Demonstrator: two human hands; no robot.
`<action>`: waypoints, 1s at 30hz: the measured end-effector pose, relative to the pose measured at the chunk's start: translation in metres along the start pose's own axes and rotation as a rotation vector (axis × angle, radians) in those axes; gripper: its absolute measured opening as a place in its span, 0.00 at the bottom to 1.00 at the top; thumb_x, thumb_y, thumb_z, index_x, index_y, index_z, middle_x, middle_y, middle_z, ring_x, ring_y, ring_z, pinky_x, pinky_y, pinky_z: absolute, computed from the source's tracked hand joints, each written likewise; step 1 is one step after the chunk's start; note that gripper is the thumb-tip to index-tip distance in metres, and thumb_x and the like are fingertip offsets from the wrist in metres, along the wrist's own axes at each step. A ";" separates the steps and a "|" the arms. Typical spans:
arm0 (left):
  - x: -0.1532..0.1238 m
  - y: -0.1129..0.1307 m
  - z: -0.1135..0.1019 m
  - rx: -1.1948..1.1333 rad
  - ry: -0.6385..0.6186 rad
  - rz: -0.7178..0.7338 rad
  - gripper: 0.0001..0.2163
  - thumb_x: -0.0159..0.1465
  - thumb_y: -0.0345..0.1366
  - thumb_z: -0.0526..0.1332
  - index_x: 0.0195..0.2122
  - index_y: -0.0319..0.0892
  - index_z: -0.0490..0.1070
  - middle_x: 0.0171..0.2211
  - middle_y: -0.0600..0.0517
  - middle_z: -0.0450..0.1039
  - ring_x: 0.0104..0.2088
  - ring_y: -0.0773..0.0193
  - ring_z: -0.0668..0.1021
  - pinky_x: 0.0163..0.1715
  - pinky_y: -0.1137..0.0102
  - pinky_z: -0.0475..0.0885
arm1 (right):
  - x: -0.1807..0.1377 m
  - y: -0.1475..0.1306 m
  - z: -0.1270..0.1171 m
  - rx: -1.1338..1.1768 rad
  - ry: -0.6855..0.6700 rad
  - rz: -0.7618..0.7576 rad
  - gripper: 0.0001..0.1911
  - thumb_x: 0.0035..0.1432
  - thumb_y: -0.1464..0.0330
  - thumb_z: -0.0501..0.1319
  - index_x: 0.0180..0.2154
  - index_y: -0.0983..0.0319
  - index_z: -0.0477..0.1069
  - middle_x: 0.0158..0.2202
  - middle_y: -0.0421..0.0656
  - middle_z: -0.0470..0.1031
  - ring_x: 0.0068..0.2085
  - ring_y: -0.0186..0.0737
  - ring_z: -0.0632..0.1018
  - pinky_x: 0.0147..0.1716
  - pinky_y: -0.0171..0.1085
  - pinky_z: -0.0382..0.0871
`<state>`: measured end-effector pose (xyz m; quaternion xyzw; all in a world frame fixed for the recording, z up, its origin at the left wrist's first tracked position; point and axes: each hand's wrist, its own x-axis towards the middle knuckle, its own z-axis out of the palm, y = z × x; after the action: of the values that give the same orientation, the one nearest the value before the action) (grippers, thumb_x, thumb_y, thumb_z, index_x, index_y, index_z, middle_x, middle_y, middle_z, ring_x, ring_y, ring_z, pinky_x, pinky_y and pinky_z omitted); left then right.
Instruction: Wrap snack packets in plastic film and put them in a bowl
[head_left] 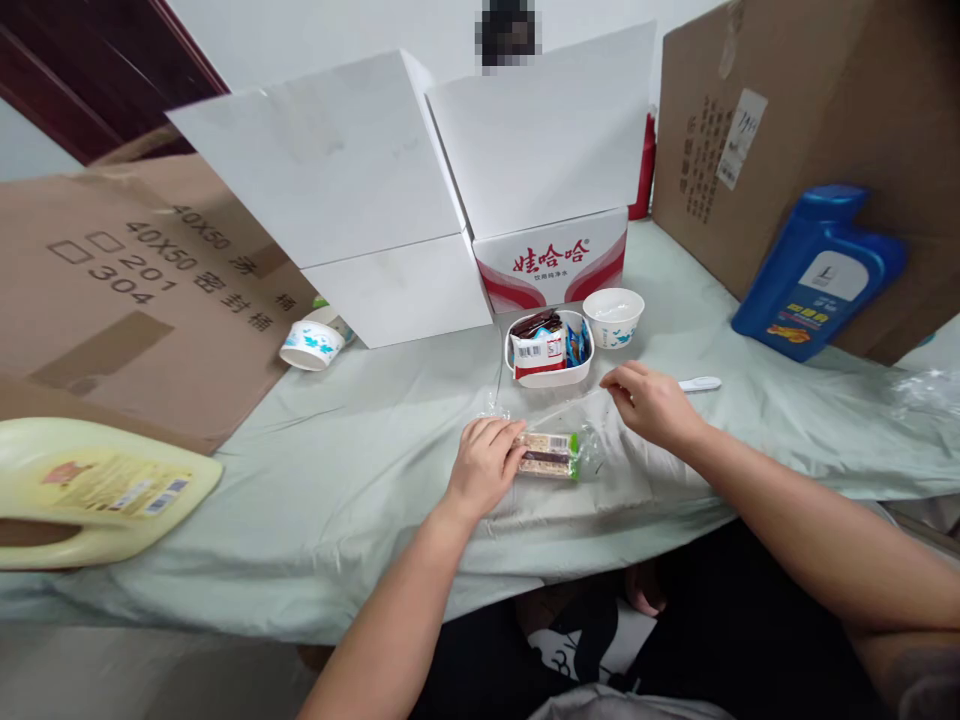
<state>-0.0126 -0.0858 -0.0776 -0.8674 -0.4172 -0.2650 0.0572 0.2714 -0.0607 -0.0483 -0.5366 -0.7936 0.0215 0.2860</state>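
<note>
My left hand (486,462) is curled over the left end of a snack bar (551,455) with a green end, which lies inside a clear plastic bag (564,425) on the pale green tablecloth. My right hand (651,403) pinches the bag's upper right edge with closed fingers. Just behind the bag stands a white tray (583,368) filled with small wrapped snacks.
A white paper bowl (613,316) stands right of the tray, and a white plastic piece (699,384) lies by my right hand. An open white carton (551,258), a tipped paper cup (311,344), brown cartons, a blue jug (817,272) and a yellow jug (90,490) surround the spot.
</note>
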 end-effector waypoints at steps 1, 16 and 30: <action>0.001 0.005 -0.003 -0.008 0.038 0.033 0.10 0.66 0.33 0.56 0.46 0.43 0.73 0.40 0.47 0.77 0.44 0.56 0.76 0.49 0.58 0.69 | 0.001 0.002 0.000 0.008 0.010 0.042 0.13 0.63 0.71 0.50 0.40 0.62 0.73 0.39 0.48 0.76 0.39 0.44 0.75 0.37 0.38 0.65; 0.002 0.025 -0.020 0.101 -0.097 0.076 0.07 0.63 0.30 0.59 0.38 0.44 0.76 0.50 0.44 0.72 0.55 0.46 0.70 0.50 0.50 0.68 | -0.013 -0.038 0.005 0.189 -0.272 -0.345 0.13 0.65 0.72 0.51 0.44 0.61 0.73 0.40 0.47 0.76 0.39 0.41 0.76 0.39 0.37 0.67; -0.010 0.044 -0.041 -0.189 -0.250 0.090 0.09 0.67 0.29 0.52 0.39 0.43 0.72 0.37 0.50 0.77 0.39 0.60 0.76 0.41 0.66 0.73 | -0.015 -0.059 0.019 -0.042 -0.516 -0.169 0.23 0.60 0.53 0.59 0.45 0.65 0.73 0.42 0.52 0.74 0.44 0.50 0.73 0.44 0.42 0.65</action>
<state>-0.0013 -0.1347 -0.0428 -0.9130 -0.3550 -0.1902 -0.0654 0.2167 -0.0935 -0.0507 -0.4513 -0.8824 0.1170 0.0638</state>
